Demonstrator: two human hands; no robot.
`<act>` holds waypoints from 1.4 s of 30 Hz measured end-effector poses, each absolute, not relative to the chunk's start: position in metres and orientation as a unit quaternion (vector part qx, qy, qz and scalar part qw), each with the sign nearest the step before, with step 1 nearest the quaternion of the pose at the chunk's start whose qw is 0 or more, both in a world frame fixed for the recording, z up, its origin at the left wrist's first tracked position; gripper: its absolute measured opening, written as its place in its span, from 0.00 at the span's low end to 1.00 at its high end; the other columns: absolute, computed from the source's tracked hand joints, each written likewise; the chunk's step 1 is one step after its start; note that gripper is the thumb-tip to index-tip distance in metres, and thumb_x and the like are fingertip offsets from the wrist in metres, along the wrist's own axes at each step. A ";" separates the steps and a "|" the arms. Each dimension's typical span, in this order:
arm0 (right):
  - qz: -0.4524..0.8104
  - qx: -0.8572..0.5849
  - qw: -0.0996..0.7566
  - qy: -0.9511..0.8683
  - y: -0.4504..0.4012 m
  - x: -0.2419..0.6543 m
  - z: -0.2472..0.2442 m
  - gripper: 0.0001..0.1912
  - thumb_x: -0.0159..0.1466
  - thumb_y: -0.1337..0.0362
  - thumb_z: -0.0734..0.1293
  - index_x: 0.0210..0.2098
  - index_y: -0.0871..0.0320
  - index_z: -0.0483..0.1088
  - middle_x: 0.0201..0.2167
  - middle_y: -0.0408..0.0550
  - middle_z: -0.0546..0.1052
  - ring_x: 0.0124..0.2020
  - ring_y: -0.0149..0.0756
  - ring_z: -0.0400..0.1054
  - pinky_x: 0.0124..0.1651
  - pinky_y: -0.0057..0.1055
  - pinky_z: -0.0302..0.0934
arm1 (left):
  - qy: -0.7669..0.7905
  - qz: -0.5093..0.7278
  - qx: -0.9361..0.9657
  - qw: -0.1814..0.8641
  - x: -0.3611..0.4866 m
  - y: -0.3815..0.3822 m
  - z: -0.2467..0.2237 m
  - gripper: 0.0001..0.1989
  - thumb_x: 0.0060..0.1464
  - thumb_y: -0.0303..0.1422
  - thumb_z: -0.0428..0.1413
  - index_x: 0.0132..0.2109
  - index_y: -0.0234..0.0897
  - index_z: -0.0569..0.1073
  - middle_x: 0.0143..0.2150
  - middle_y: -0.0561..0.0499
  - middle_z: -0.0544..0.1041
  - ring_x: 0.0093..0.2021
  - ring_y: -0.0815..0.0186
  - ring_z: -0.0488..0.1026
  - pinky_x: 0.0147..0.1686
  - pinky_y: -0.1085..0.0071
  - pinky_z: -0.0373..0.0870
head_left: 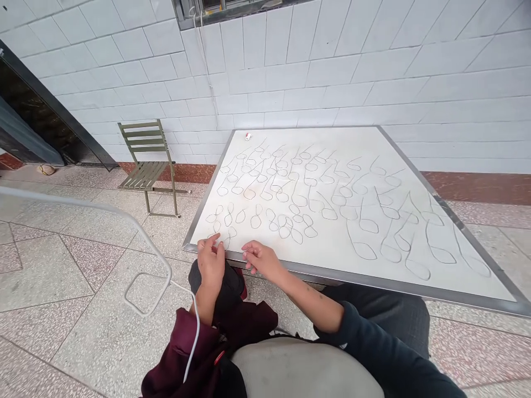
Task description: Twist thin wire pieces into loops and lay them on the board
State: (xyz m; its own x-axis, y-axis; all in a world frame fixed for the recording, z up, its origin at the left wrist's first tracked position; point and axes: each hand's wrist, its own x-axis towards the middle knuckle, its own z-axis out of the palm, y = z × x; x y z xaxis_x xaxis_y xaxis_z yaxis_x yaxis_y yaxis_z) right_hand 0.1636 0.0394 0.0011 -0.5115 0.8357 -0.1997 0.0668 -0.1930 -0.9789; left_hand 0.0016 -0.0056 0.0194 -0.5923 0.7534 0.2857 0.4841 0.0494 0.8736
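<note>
Thin, looped wire pieces lie spread over the pale tabletop, many with one long straight tail. Compact multi-loop clusters sit nearer the front edge, left of the long-tailed ones at the right end. Some pieces overlap or lie very close together.

Your left hand is at the front left of the tabletop, palm down, thumb and forefinger reaching toward the nearest loops. Your right hand is just beside it, by the metal edging, thumb and forefinger brought close together and the other fingers curled. State of either grip: can't tell. Any wire between your fingertips is too fine to make out.

Handling, by judgement: next to no weight; springy yet easily bent, so a hard squeeze could flatten a loop. Smooth wire may roll or slip between your fingertips. Take it where a loop closes onto its tail, likely the firmest spot, using a light fingertip pinch. Avoid the far end of a tail, which would let the loop swing. Lift straight up where pieces cross; dragging sideways could snag a neighbour.
</note>
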 end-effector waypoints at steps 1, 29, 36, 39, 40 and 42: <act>0.660 -0.397 0.294 -0.566 0.038 0.165 0.002 0.09 0.60 0.63 0.65 0.40 0.57 0.68 0.31 0.43 0.72 0.22 0.25 0.68 0.19 0.22 0.65 | 0.705 0.536 0.448 0.117 0.007 -0.010 0.021 0.13 0.52 0.33 0.57 0.46 0.41 0.78 0.35 0.48 0.69 0.34 0.63 0.67 0.45 0.62 0.66; 0.587 -0.447 0.303 -0.604 -0.004 0.281 -0.005 0.11 0.63 0.57 0.61 0.41 0.54 0.69 0.34 0.46 0.73 0.24 0.32 0.70 0.20 0.27 0.62 | 0.501 0.341 0.756 0.248 0.064 -0.040 0.010 0.14 0.61 0.36 0.49 0.41 0.42 0.80 0.29 0.47 0.77 0.30 0.64 0.72 0.33 0.70 0.68; 0.490 -0.507 0.320 -0.633 0.007 0.304 0.003 0.13 0.66 0.59 0.58 0.44 0.55 0.69 0.35 0.47 0.75 0.26 0.32 0.70 0.26 0.29 0.65 | 0.502 0.286 0.786 0.221 0.060 -0.039 0.006 0.17 0.64 0.34 0.45 0.42 0.36 0.78 0.32 0.47 0.76 0.34 0.65 0.73 0.36 0.70 0.69; 0.373 -0.525 0.346 -0.682 0.019 0.315 0.006 0.12 0.67 0.61 0.57 0.44 0.55 0.69 0.35 0.47 0.75 0.31 0.35 0.71 0.38 0.35 0.67 | 0.495 0.263 0.805 0.198 0.059 -0.037 0.005 0.17 0.65 0.33 0.44 0.42 0.36 0.78 0.32 0.47 0.76 0.34 0.66 0.74 0.36 0.71 0.70; 0.334 -0.527 0.352 -0.697 0.023 0.318 0.006 0.12 0.67 0.62 0.57 0.43 0.55 0.70 0.36 0.47 0.75 0.35 0.36 0.71 0.41 0.36 0.66 | 0.492 0.257 0.810 0.190 0.059 -0.036 0.004 0.16 0.65 0.33 0.45 0.42 0.36 0.77 0.32 0.48 0.76 0.33 0.66 0.74 0.36 0.71 0.70; 0.268 -0.534 0.352 -0.721 0.030 0.327 0.005 0.11 0.68 0.63 0.57 0.43 0.55 0.70 0.38 0.48 0.75 0.39 0.38 0.70 0.45 0.37 0.65 | 0.487 0.249 0.818 0.180 0.059 -0.035 0.003 0.16 0.64 0.33 0.45 0.41 0.36 0.77 0.31 0.48 0.76 0.33 0.66 0.74 0.35 0.71 0.70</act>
State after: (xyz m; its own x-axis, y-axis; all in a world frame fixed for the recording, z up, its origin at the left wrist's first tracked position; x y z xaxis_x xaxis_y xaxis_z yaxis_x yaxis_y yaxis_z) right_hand 0.3269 0.0300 0.0055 -0.1825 0.9582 0.2204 0.5806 0.2859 -0.7624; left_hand 0.0587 -0.0348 0.0034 0.4017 0.8859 0.2321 0.7061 -0.4610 0.5375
